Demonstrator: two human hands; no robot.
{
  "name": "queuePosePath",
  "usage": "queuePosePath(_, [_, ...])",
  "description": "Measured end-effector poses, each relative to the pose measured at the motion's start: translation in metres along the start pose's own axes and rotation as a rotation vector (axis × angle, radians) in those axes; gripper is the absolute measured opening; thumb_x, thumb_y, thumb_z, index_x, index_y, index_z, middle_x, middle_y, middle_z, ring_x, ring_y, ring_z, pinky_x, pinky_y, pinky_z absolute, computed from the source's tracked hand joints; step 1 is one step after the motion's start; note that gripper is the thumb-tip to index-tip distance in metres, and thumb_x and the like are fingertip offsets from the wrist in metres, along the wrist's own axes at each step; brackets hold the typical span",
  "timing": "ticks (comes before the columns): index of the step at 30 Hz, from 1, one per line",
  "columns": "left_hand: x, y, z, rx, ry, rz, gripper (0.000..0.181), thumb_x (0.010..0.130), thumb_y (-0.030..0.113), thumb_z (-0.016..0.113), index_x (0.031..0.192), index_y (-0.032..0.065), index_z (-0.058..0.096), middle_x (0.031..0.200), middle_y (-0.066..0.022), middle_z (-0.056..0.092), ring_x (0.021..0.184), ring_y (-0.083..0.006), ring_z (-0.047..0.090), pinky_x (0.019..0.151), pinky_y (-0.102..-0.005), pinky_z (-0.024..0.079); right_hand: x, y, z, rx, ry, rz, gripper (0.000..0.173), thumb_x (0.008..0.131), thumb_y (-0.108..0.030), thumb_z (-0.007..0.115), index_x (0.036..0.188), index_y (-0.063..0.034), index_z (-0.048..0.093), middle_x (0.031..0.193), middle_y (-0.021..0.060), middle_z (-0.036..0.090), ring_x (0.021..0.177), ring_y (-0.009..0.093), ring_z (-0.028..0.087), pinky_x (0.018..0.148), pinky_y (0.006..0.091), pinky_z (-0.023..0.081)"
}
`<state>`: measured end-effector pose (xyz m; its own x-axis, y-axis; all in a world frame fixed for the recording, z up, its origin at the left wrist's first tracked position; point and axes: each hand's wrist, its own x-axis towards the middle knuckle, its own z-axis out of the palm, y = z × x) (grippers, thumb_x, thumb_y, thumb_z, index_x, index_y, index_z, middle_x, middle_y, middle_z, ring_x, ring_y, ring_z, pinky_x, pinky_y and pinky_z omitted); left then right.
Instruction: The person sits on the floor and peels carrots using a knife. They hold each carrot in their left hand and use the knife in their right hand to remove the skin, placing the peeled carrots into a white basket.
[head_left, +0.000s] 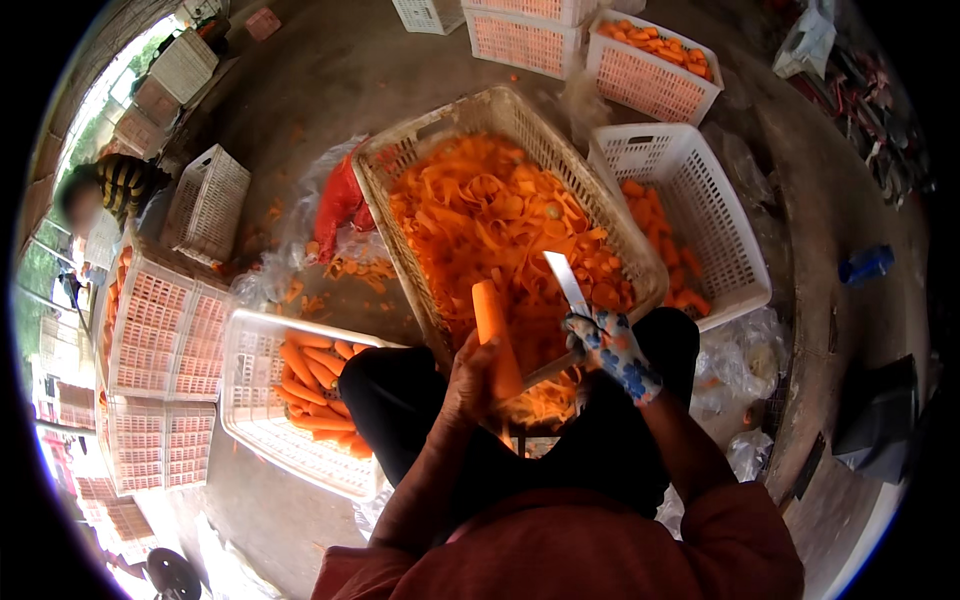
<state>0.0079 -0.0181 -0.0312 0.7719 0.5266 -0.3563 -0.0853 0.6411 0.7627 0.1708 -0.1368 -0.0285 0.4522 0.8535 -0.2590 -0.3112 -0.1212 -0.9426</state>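
My bare left hand grips a thick carrot around its side, its upper end pointing away from me and looking cut flat. In a flower-patterned glove, my right hand holds a knife with a broad metal blade, angled up and to the left. Knife and carrot are apart. Below both hands lies a heap of carrot peelings and cut ends, filling a worn plastic crate in front of my knees. The knife's handle is hidden in the glove.
Whole carrots lie in a white crate at my left. Trimmed carrots rest in another white crate at right. Beyond stands a crate of carrot pieces. A red mesh bag, stacked crates and a person are leftward.
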Motion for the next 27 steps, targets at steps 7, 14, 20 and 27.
queuePosePath(7, [-0.012, 0.021, 0.022, 0.164, -0.073, 0.038, 0.049, 0.076, 0.029, 0.057, 0.112, 0.0006, 0.041, 0.097, -0.0085, 0.049, 0.087, -0.0171, 0.05, 0.075, -0.0298, 0.043, -0.017, 0.006, 0.024, -1.267, 0.121, -0.907, 0.008, 0.081, -0.006, 0.049, 0.076, -0.0007, 0.049, 0.071, 0.0027, 0.053, 0.058, 0.009, 0.052, 0.048, 0.0197, 0.041])
queuePosePath(14, [-0.004, -0.023, 0.009, -0.234, -0.121, -0.326, 0.049, 0.074, 0.02, 0.057, 0.114, 0.001, 0.037, 0.095, -0.0113, 0.05, 0.084, -0.0202, 0.052, 0.07, -0.0311, 0.046, -0.025, -0.009, 0.005, -0.961, 0.041, -0.288, 0.013, 0.081, -0.007, 0.051, 0.087, 0.0029, 0.056, 0.084, 0.0106, 0.06, 0.075, 0.017, 0.06, 0.059, 0.0237, 0.048])
queuePosePath(20, [0.026, -0.022, 0.01, -0.216, -0.142, -0.288, 0.036, 0.074, 0.02, 0.055, 0.102, -0.0005, 0.045, 0.081, -0.0088, 0.053, 0.077, -0.0182, 0.053, 0.068, -0.0291, 0.045, -0.026, -0.015, -0.019, -0.371, -0.016, 0.148, 0.031, 0.086, -0.008, 0.043, 0.115, 0.0021, 0.037, 0.123, 0.0119, 0.036, 0.109, 0.018, 0.044, 0.078, 0.0229, 0.044])
queuePosePath(27, [0.035, -0.016, 0.059, -0.245, -0.124, 0.093, 0.036, 0.079, 0.02, 0.051, 0.108, 0.0, 0.042, 0.096, -0.0073, 0.05, 0.088, -0.0168, 0.048, 0.077, -0.0296, 0.041, -0.011, 0.106, -0.026, 1.001, -0.083, -0.091, 0.027, 0.086, -0.017, 0.043, 0.106, 0.0018, 0.047, 0.09, 0.0089, 0.056, 0.073, 0.016, 0.057, 0.061, 0.026, 0.049])
